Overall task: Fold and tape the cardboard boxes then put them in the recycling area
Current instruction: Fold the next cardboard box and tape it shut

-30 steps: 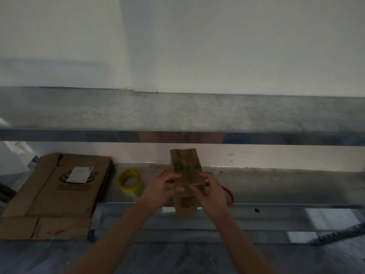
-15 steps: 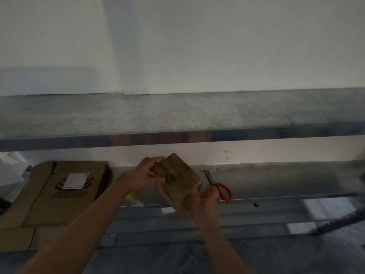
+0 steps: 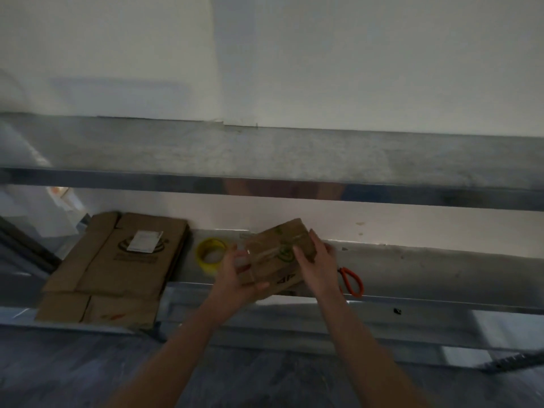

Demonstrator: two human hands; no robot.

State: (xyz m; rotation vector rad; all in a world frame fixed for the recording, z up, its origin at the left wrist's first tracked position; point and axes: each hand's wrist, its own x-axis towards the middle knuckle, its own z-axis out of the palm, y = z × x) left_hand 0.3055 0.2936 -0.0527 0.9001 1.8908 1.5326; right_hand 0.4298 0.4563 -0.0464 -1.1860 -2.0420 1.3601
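A small folded cardboard box [image 3: 276, 254] with green print and clear tape across it is held above the lower shelf. My left hand [image 3: 235, 279] grips its near left end, thumb on top. My right hand [image 3: 316, 266] holds its right side, fingers laid over the top face. A yellow tape roll [image 3: 211, 254] lies on the shelf just left of the box. Orange-handled scissors [image 3: 350, 281] lie to the right, partly hidden behind my right hand. A larger flattened cardboard box [image 3: 117, 266] with a white label lies at the shelf's left.
The metal lower shelf [image 3: 426, 269] stretches to the right. An upper metal shelf [image 3: 279, 160] runs across above it, against a white wall. A small dark bit [image 3: 397, 311] sits on the shelf's front rail. Grey floor lies below.
The small box has been turned from upright to lying nearly flat and tilted. My left hand moved from its top corner to its near left end; my right hand moved onto its right side.
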